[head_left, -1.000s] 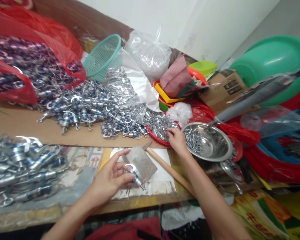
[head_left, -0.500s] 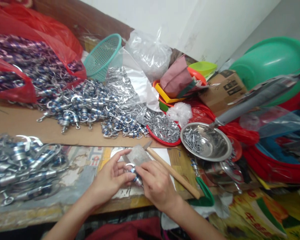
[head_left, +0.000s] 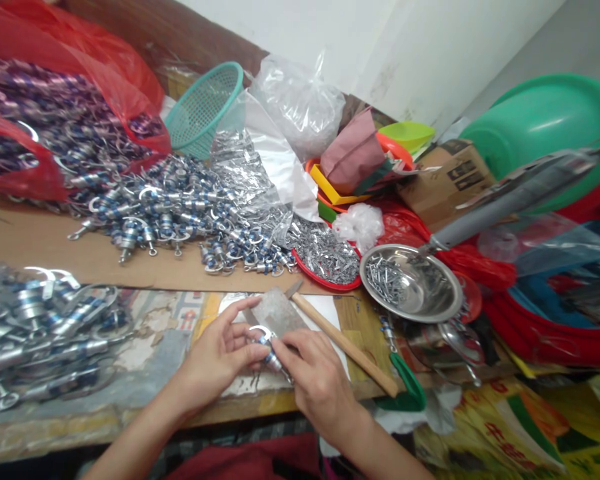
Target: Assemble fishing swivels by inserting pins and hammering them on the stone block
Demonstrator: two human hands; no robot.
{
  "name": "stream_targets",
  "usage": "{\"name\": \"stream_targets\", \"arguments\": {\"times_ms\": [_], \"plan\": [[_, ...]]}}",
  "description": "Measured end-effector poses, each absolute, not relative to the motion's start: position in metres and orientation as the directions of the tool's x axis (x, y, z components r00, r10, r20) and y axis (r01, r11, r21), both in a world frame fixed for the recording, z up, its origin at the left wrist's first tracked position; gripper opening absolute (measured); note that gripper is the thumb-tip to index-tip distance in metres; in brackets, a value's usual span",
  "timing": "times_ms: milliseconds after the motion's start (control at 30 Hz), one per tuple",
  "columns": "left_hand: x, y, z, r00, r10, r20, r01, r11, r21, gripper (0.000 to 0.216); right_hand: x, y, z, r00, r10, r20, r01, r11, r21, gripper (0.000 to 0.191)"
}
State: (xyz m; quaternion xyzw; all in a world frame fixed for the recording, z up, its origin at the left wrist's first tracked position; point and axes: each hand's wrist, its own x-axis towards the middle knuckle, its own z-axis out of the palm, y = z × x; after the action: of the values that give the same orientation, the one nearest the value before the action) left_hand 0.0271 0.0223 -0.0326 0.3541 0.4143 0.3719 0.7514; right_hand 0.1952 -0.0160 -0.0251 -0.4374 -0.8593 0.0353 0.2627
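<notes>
My left hand [head_left: 219, 363] pinches a small blue and silver metal swivel fitting [head_left: 266, 347] near the table's front edge. My right hand [head_left: 316, 383] meets it from the right, its fingertips closed on the fitting's lower end. Whether a tiny piece sits between those fingers is hidden. Just behind the hands lies a grey metal block [head_left: 279, 311] with a wooden-handled hammer [head_left: 345, 345] beside it. A red dish of small silver pieces [head_left: 326, 257] and a steel bowl of screws [head_left: 414, 285] stand to the right.
Heaps of the same fittings lie on cardboard [head_left: 180, 213] at centre left and in plastic [head_left: 40, 327] at near left. Red bags [head_left: 55, 133], a teal basket [head_left: 205, 110], clear bags, a cardboard box [head_left: 450, 177] and a green basin [head_left: 545, 127] crowd the back and right.
My right hand left the red dish, came back to the fitting in my left hand, and now pinches its lower end. My left hand has stayed put.
</notes>
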Motion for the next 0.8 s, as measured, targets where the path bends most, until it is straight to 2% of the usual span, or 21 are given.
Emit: {"name": "stream_targets", "arguments": {"times_ms": [133, 267, 400, 533, 700, 733, 800], "plan": [[0.026, 0.022, -0.034, 0.384, 0.849, -0.362, -0.266, 0.478, 0.837, 0.071, 0.198, -0.012, -0.026, -0.429, 0.804, 0.413, 0.698, 0.585, -0.414, 0.031], [0.027, 0.022, -0.034, 0.383, 0.85, -0.362, -0.266, 0.477, 0.838, 0.071, 0.194, -0.001, -0.016, -0.4, 0.881, 0.252, 0.711, 0.472, -0.521, 0.029], [0.027, 0.023, -0.035, 0.382, 0.854, -0.354, -0.263, 0.467, 0.844, 0.07, 0.189, 0.011, -0.006, -0.441, 0.891, 0.107, 0.76, 0.434, -0.483, 0.02], [0.027, 0.024, -0.037, 0.381, 0.859, -0.342, -0.272, 0.458, 0.846, 0.072, 0.189, 0.013, -0.002, -0.481, 0.872, 0.095, 0.768, 0.471, -0.434, 0.013], [0.026, 0.024, -0.037, 0.378, 0.858, -0.347, -0.281, 0.464, 0.84, 0.073, 0.188, 0.005, -0.002, -0.527, 0.84, 0.13, 0.795, 0.542, -0.273, 0.018], [0.026, 0.023, -0.036, 0.376, 0.857, -0.352, -0.282, 0.468, 0.838, 0.073, 0.187, 0.006, -0.002, -0.527, 0.838, 0.141, 0.792, 0.544, -0.278, 0.02], [0.026, 0.023, -0.034, 0.369, 0.857, -0.359, -0.28, 0.471, 0.837, 0.073, 0.187, 0.01, -0.001, -0.478, 0.861, 0.176, 0.77, 0.507, -0.388, 0.021]]}}
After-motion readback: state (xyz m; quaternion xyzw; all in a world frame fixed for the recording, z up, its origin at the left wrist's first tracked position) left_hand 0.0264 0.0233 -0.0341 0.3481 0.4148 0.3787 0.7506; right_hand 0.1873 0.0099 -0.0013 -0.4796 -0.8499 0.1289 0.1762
